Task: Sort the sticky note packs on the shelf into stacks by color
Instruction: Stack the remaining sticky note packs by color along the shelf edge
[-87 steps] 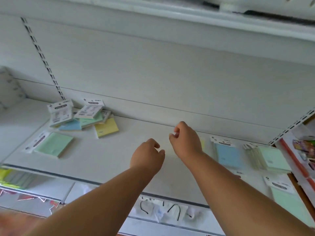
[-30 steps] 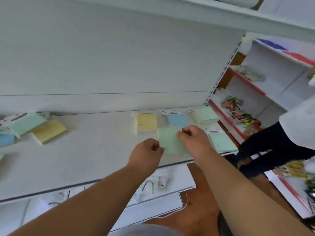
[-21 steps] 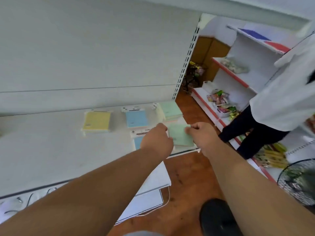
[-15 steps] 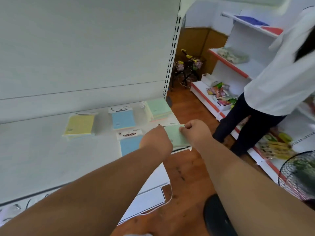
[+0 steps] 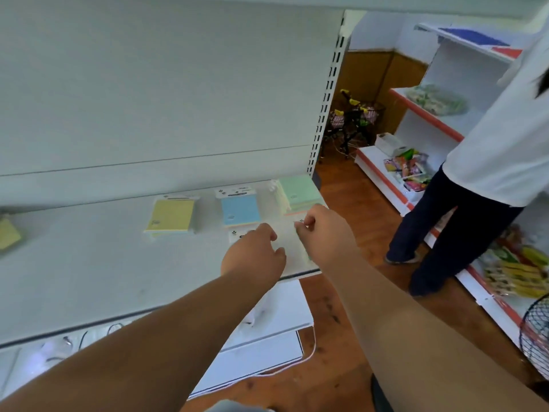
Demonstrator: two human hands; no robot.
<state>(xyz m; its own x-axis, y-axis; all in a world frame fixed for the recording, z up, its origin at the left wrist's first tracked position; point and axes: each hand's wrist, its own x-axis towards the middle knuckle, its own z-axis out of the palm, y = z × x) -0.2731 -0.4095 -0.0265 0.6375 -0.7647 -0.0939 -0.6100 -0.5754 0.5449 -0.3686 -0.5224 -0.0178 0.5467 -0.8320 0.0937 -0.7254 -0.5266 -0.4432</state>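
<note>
**Fingers pinch a pack at the shelf's right end, green stack just behind**

The right hand's fingers (image 5: pixel 304 223) are curled tight, thumb against forefinger, nipping the white header edge of a pack that the hand itself almost wholly hides; only a sliver of green shows by the wrist, so its colour is a judgement, not a certainty. The right hand (image 5: pixel 325 233) sits near the shelf's front right corner. Beside it the left hand (image 5: pixel 255 257) hovers low with fingers bent over another pack (image 5: pixel 237 234), of which just the white header card peeks out. Whether those fingers truly grip it cannot be told.

Out from the hands: the green stack (image 5: pixel 298 193) lies directly behind the right hand, toward the back panel, almost touching the knuckles. The blue stack (image 5: pixel 240 210) stands just behind the left hand, and the yellow stack (image 5: pixel 172 215) further left, apart from both. A stray yellow pack (image 5: pixel 7 233) waits at the far left of the shelf (image 5: pixel 89 263).

So the right hand is the nearer one to the green stack, and the move looks to be a short carry straight back, header end leading, the pack's long axis running front to back like the stacks.
</note>
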